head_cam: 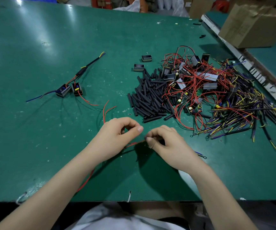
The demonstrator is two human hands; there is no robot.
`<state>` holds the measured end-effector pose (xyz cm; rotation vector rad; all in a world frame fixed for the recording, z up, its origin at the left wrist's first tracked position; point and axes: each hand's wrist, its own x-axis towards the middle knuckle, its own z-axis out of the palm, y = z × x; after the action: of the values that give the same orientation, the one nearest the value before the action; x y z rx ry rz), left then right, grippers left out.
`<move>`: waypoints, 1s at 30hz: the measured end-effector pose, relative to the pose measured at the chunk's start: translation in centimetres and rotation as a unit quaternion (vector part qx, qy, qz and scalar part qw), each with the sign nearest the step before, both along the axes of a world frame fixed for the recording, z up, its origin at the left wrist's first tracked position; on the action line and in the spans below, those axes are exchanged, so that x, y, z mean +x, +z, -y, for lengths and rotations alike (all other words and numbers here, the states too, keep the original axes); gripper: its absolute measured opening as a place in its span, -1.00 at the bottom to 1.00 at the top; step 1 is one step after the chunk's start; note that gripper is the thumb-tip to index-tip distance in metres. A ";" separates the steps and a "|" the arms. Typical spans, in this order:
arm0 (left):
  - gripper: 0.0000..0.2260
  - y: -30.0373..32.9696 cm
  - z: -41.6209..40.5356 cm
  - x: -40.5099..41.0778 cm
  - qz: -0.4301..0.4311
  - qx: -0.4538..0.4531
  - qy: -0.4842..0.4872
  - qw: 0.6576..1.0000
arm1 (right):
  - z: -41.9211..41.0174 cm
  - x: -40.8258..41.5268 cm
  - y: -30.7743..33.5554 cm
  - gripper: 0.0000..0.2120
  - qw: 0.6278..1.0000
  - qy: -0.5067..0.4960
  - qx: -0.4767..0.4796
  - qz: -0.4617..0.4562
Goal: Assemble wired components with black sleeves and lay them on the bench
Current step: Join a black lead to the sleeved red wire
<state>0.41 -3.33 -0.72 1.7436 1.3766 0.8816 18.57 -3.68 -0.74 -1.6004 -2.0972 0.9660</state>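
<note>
**Two hands push a red wire into a sleeve**

Both hands work close together, low over the green worktop (pixel 34 113). Left hand (pixel 117 135) pinches a red wire (pixel 131 144). Right hand (pixel 163 140) pinches something dark, likely a black sleeve, mostly hidden. To do it well, I think: hold the sleeve still, aim the wire tip straight, push slowly. Farther off lie the sleeve pile (pixel 148 98), tangled parts (pixel 216 97) and finished pieces (pixel 71 87).

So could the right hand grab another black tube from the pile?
Probably yes. The pile of black sleeves lies just ahead of the right hand with only bare bench between, but that hand is already pinching a sleeve, so it would have to let go first.
</note>
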 end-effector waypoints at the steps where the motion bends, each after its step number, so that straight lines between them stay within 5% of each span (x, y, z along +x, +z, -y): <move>1: -0.88 -0.1 0.0 -0.1 0.008 -0.006 -0.002 1.000 | 0.1 -0.1 0.1 -0.83 1.000 -0.010 0.012 -0.026; 6: -0.84 0.0 0.3 -0.1 0.011 0.012 -0.006 1.000 | 0.4 -0.6 0.5 -0.80 0.986 -0.072 0.044 -0.142; 16: -0.93 -0.3 0.9 0.7 -0.055 0.104 0.049 0.992 | 1.1 -1.4 0.3 -0.78 0.981 -0.093 0.102 -0.135; 30: -0.94 -0.4 0.6 1.0 -0.092 0.070 0.040 0.992 | 0.8 -1.1 -0.6 -0.75 0.962 -0.124 0.074 -0.231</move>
<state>1.45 -3.89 -1.13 1.9275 1.5467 0.8968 17.50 -4.52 -1.33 -1.3611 -1.5740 0.9590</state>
